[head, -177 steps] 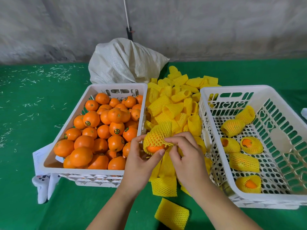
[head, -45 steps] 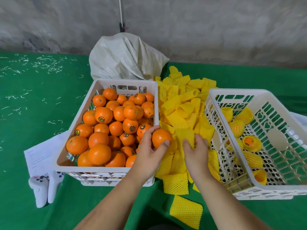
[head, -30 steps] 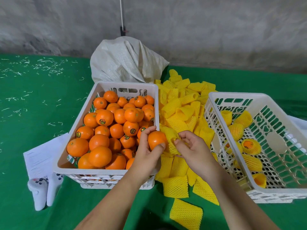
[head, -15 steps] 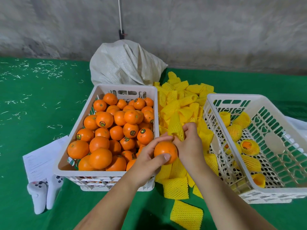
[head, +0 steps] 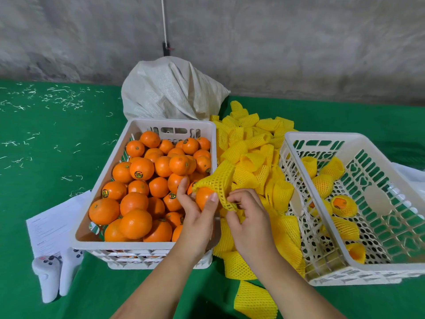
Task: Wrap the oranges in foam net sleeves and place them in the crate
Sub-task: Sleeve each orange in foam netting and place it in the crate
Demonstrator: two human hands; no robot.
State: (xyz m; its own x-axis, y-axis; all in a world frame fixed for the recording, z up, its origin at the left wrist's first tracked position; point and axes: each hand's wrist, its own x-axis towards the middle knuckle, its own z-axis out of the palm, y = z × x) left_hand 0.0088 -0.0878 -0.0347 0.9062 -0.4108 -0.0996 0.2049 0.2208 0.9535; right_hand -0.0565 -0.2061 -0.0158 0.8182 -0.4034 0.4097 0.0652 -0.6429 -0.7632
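A full crate of oranges sat left, sleeves piled between it and the right crate. The left hand gripped an orange over the pile; the right hand pinched the sleeve capping it.

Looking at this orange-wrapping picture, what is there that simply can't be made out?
All in the head view:
- Orange being wrapped: its underside is hidden by the left hand and the foam net sleeve.
- Right hand: fingertips curl under, so the exact grip on the sleeve is unclear.
- Sheet of paper: print too small to read.
- Left crate: lower oranges are buried under the top ones.
- Right crate: far corner is cut off by the frame edge.
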